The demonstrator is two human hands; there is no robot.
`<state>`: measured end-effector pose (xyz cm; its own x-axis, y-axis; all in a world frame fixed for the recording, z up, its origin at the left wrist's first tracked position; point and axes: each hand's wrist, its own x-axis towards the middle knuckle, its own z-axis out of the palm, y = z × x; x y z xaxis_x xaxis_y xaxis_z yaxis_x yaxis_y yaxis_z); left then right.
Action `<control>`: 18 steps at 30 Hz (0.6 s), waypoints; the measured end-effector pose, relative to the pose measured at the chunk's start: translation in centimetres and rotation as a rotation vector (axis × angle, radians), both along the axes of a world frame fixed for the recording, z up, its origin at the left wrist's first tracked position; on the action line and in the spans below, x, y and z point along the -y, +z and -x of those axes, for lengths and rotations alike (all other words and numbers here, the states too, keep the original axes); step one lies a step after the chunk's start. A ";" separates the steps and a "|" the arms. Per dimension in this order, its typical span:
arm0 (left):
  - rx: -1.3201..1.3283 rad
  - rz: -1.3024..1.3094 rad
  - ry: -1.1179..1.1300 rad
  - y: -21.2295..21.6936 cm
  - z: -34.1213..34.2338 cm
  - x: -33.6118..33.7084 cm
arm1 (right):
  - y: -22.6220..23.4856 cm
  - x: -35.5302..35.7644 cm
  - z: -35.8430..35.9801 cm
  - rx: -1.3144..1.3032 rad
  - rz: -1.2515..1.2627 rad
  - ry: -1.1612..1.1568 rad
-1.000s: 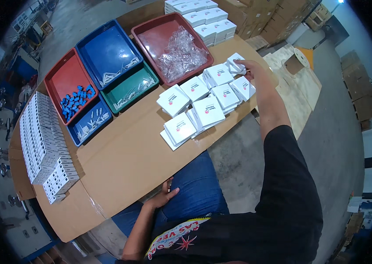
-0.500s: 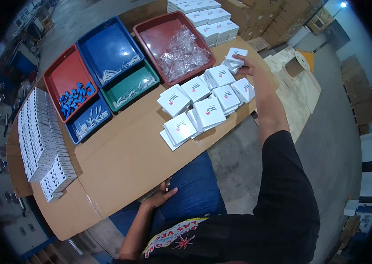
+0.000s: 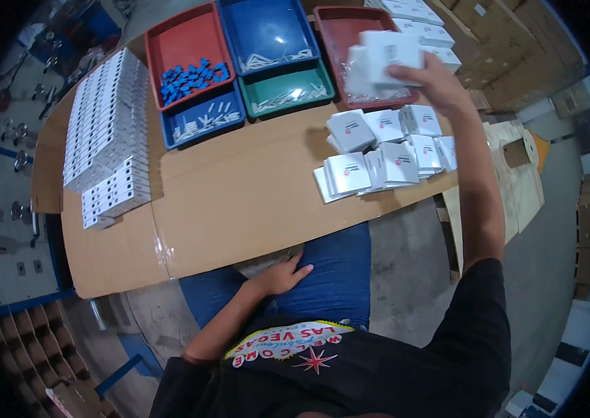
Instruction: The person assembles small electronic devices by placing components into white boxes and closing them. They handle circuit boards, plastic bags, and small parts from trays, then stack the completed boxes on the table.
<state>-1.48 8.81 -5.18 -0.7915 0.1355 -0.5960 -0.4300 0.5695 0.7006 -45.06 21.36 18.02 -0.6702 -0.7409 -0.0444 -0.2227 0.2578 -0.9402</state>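
Right hand (image 3: 434, 83) is raised above the brown tray (image 3: 330, 21), fingers (image 3: 406, 68) closed on a small stack of white boxes (image 3: 382, 59). Left hand (image 3: 281, 275) rests flat on the lap, empty. Step in hand: lifting boxes off the pile (image 3: 385, 157) on the worktop (image 3: 239, 202). Next move calls for a steady carry without spilling the stack.

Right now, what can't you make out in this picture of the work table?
Head view, the only one:
- The white boxes raised in the right hand are motion-blurred; their count is unclear.
- They also cover part of the dark red tray and whatever lies in it.
- The left hand rests at the table's near edge; its palm side is hidden.
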 end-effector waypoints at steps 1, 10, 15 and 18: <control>-0.003 0.044 -0.017 0.2 -0.1 0.0 | -0.6 2.6 -1.5 0.015 -0.001 0.106; -0.404 -0.363 0.669 4.5 2.7 3.1 | -12.2 13.3 -8.6 0.060 -0.370 0.580; -0.785 0.017 0.906 1.6 6.7 4.6 | -13.3 13.8 -9.6 0.193 -0.523 0.718; -0.815 0.075 0.811 1.6 8.9 4.8 | -14.2 13.6 -8.8 0.009 -0.529 0.793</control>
<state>-10.40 4.03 -3.61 -0.7834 -0.6039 0.1471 -0.1242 0.3840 0.9149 -36.23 7.80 3.81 0.0212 -0.8618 -0.5069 -0.5088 0.4271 -0.7475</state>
